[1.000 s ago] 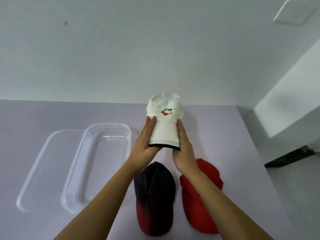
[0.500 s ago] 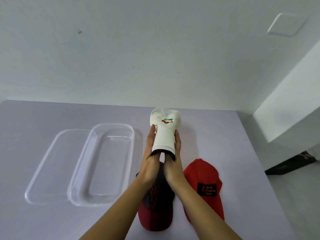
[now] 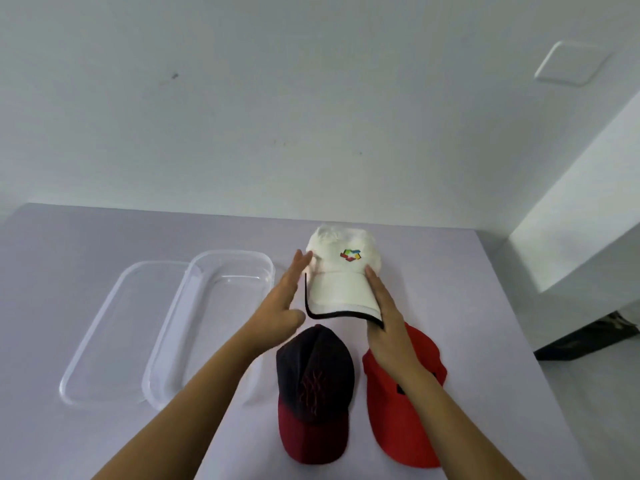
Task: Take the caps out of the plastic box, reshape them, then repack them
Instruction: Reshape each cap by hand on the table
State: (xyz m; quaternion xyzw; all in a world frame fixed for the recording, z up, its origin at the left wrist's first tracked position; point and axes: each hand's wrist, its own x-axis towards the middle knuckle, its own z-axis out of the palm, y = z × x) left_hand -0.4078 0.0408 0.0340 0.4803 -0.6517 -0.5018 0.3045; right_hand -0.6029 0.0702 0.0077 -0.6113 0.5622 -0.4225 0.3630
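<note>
The left hand (image 3: 280, 306) is held open, fingers straight, just beside the left edge of the white cap (image 3: 343, 271), while the right hand (image 3: 388, 317) is laid flat along the brim's right edge, its thumb unseen. The white cap is found on the pale desk (image 3: 485, 341), right of the clear plastic box (image 3: 231, 252) and lid (image 3: 114, 334), behind a dark cap (image 3: 311, 375) and a red cap (image 3: 398, 427). A white wall (image 3: 311, 116) is seen behind the desk.

Plastic box (image 3: 214, 323) left, caps (image 3: 313, 379) right, gap between
</note>
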